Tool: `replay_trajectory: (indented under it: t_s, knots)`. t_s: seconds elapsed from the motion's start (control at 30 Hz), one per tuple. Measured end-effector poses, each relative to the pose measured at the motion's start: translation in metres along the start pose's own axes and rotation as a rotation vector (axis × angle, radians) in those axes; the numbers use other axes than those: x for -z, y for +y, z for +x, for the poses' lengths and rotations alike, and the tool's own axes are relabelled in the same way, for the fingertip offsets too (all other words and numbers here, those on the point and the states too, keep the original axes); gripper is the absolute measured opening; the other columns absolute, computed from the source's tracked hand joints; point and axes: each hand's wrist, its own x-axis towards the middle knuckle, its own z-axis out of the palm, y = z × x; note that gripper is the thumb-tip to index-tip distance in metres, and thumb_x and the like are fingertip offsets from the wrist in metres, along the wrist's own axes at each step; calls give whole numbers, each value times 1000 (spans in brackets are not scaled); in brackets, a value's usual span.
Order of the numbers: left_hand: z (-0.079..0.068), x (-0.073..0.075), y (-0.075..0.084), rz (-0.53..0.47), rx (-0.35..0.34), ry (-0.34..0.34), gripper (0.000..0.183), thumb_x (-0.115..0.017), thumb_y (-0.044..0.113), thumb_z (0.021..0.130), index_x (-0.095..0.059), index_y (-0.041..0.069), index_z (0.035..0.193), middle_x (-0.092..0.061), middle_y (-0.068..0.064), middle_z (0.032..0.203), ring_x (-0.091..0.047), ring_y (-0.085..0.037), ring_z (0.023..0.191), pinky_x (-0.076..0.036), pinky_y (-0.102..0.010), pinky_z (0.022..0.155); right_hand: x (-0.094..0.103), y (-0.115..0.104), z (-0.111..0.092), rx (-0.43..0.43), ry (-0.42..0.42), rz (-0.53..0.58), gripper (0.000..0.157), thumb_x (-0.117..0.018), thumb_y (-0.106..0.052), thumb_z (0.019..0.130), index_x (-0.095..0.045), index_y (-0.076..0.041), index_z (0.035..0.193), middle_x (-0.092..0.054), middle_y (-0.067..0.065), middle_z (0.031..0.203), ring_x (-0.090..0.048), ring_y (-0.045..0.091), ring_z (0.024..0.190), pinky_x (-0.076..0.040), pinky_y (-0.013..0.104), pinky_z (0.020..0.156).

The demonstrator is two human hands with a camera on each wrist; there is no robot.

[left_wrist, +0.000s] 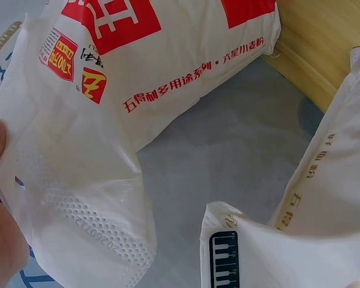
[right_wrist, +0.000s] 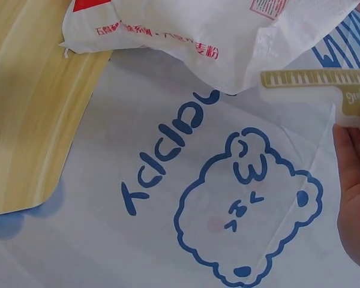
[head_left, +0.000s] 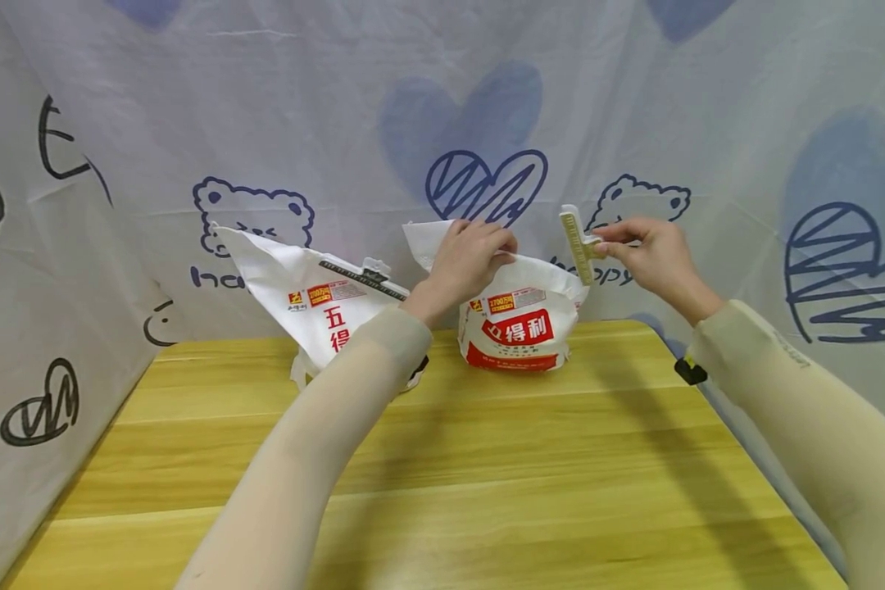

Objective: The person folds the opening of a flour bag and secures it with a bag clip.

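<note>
A white flour bag with red print (head_left: 519, 328) stands near the table's back edge. My left hand (head_left: 472, 258) grips its top edge, and the folded upper flap stretches off to the left. In the left wrist view, part of that hand (left_wrist: 6, 228) shows beside the bag's perforated top seam (left_wrist: 102, 222). My right hand (head_left: 652, 254) pinches a gold-and-white bag clip (head_left: 578, 246) with a piano-key pattern, held just off the bag's right side. The right wrist view has the clip (right_wrist: 318, 81) close to the bag's edge; whether they touch I cannot tell.
Left of it, a second white flour bag (head_left: 280, 283) carries a black piano-key clip (head_left: 365, 279) across its top; my left forearm partly hides this bag. Below both lies the wooden table (head_left: 531, 475). Behind hangs a patterned white cloth (head_left: 339, 106). A small black object (head_left: 690, 371) sits at the table's right edge.
</note>
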Motion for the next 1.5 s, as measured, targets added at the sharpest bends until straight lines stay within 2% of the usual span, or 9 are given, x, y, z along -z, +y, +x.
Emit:
replay_trajectory:
  t_s: [0.1,0.27,0.5,0.77,1.13,1.37,1.5]
  knots:
    - [0,0,0,3,-1,1,16,-63,29,105,-71,21,116,-71,7,115,-59,-16,112,-37,-40,112,-1,2,4,-7,-24,-19,23,-74,-22,99,-77,-5,112,-74,13,122,-61,19,91,-44,21,58]
    - [0,1,-1,10,-5,8,16,-63,30,105,-71,21,116,-72,7,115,-60,-16,111,-38,-40,111,-5,2,9,10,-82,-37,21,-74,-19,99,-77,-6,115,-72,14,116,-61,25,93,-46,22,60]
    - [0,2,2,-1,-6,13,16,-64,30,105,-72,21,115,-72,7,114,-60,-15,111,-38,-40,111,-12,0,14,4,-170,-20,22,-75,-18,98,-77,-7,117,-72,14,113,-62,28,95,-49,24,61]
    - [1,1,3,-14,-2,33,16,-63,29,105,-71,20,115,-73,7,114,-61,-15,111,-39,-38,107,-19,-1,16,102,-185,-68,17,-77,-10,95,-79,-5,111,-75,16,108,-68,29,94,-52,18,65]
    - [2,1,4,-26,38,48,17,-61,31,106,-69,18,115,-73,7,113,-62,-15,111,-40,-38,107,-26,-5,19,165,-203,-150,16,-79,-7,92,-80,-5,107,-76,16,108,-68,28,93,-53,21,66]
    - [3,1,6,-26,42,59,18,-60,31,106,-69,18,115,-73,7,114,-62,-15,112,-39,-39,108,-29,-9,20,225,-244,-190,15,-78,-6,93,-80,-4,108,-75,13,99,-67,26,87,-58,34,69]
    - [4,2,7,-28,35,67,16,-61,30,106,-70,19,113,-73,7,113,-62,-16,112,-39,-40,110,-29,-11,22,241,-269,-211,15,-76,-5,95,-80,-3,108,-74,12,98,-67,26,87,-55,36,68]
